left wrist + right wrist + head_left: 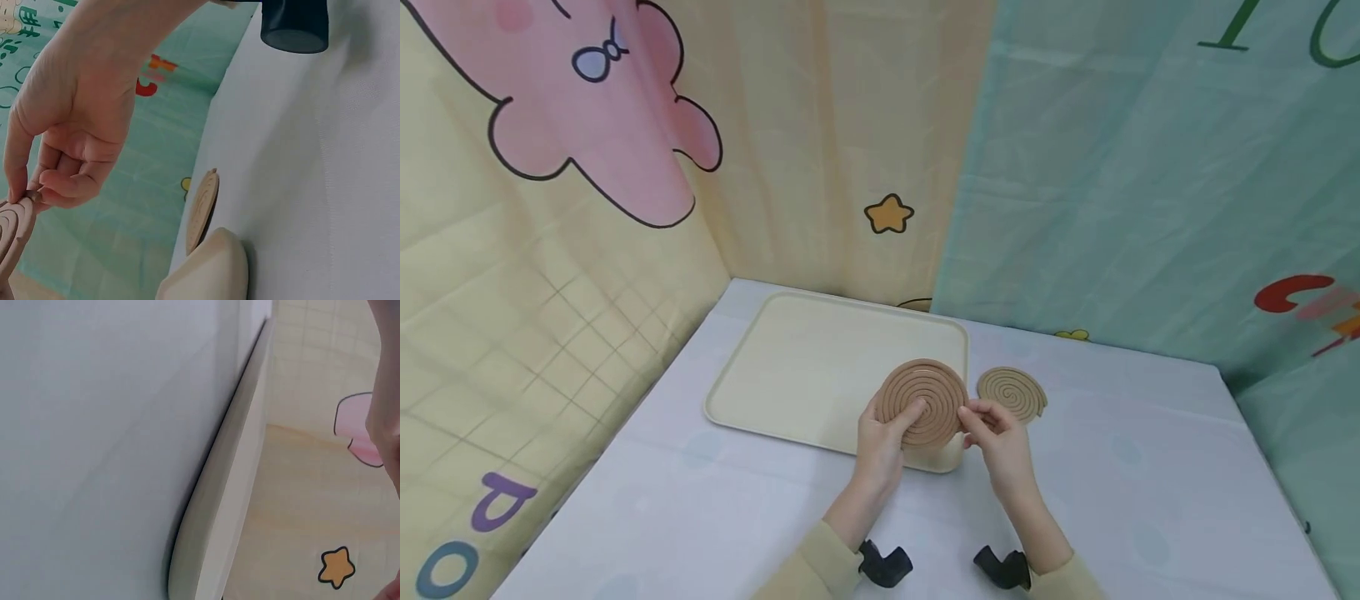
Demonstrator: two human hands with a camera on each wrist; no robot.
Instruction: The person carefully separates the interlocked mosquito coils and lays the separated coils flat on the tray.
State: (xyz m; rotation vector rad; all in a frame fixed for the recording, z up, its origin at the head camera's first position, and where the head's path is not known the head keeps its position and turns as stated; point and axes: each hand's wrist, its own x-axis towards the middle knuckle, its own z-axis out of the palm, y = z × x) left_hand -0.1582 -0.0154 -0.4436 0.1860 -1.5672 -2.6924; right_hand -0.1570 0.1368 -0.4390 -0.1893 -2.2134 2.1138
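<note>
A flat brown spiral coil [936, 383], like a mosquito coil, is held up over the near right corner of a cream tray [805, 358]. My left hand [880, 442] grips its left side, thumb across the face and fingers behind. At the right rim, thumb and forefinger of my right hand [1000, 437] pinch the outer strand's edge. The left wrist view shows this pinch from the side, with the right hand [78, 125] above the coil [11, 228]. Behind the right hand, a second, lighter spiral coil [1011, 392] lies flat on the table.
The tray rests on a white-covered table [1150, 467]. Printed curtains [1112, 183] hang along the table's back and left sides. Black wrist mounts [886, 564] show beneath both forearms, close over the table.
</note>
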